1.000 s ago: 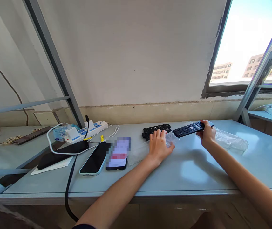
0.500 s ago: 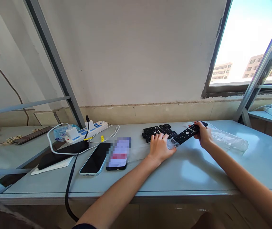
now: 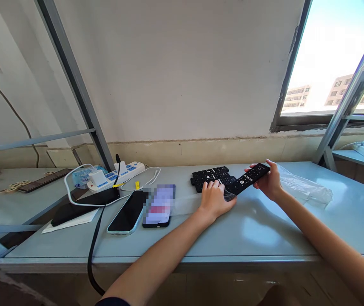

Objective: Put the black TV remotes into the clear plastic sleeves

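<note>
A black remote control (image 3: 248, 179) with white-marked buttons slants between my two hands above the table. My right hand (image 3: 270, 183) grips its upper end, thumb along the edge. Closed on the mouth of a clear plastic sleeve (image 3: 229, 195), my left hand (image 3: 214, 199) is at the remote's lower end, which sits inside the sleeve. The rest of the sleeve trails left under my left wrist. Just behind my left hand, several more black remote controls (image 3: 210, 174) lie side by side on the table, partly hidden by my fingers.
More clear plastic bags (image 3: 306, 187) lie right of my right hand. At left are two phones (image 3: 127, 213), a black pouch (image 3: 84, 206), a white power strip (image 3: 127, 171) with cables, and a black cable over the table edge (image 3: 201, 259). Metal posts (image 3: 73, 80) stand at both sides.
The remote control has moved left and down, deeper into the sleeve. My right hand has followed slightly left, its thumb now raised along the edge. My left hand stays in place.
</note>
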`<state>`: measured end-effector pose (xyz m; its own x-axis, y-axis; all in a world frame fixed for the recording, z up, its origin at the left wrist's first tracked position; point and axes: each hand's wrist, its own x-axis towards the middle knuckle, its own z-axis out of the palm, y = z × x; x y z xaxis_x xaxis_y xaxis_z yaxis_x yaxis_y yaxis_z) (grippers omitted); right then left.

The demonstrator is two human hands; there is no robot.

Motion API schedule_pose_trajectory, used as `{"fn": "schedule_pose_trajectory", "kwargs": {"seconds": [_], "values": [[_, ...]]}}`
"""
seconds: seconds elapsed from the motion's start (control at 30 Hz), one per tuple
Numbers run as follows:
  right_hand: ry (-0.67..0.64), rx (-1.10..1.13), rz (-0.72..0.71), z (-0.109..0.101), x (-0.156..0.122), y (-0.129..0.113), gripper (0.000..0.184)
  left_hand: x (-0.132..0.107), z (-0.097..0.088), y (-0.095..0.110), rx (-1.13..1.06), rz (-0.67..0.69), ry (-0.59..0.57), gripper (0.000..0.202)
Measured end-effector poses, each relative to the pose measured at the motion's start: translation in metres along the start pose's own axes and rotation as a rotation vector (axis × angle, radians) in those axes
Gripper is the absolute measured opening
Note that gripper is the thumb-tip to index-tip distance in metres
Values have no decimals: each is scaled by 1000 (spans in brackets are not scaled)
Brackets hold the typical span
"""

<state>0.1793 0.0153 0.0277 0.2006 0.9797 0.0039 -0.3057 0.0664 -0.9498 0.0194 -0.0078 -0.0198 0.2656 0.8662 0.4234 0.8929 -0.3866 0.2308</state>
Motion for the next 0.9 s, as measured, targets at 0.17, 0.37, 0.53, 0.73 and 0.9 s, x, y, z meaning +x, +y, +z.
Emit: {"fn": "schedule_pose_trajectory", "kwargs": {"seconds": [0.17,0.37,0.53,0.73,0.9], "values": [[-77,-27,71,-1,-1,-3,32,0,0,0,-3,-3,13,35],[-229,-87,162,-2,-3,1,28,0,0,-1,-11,2,42,29],[-463,-168,258,-9,-3,5,39,0,-1,-3,-20,13,65,29],[-691,-330,349,-14,-1,10,52,-1,-2,-1,-16,36,48,34],[-540,-319,319,-5,-6,9,47,1,-2,0,-29,18,53,32]]}}
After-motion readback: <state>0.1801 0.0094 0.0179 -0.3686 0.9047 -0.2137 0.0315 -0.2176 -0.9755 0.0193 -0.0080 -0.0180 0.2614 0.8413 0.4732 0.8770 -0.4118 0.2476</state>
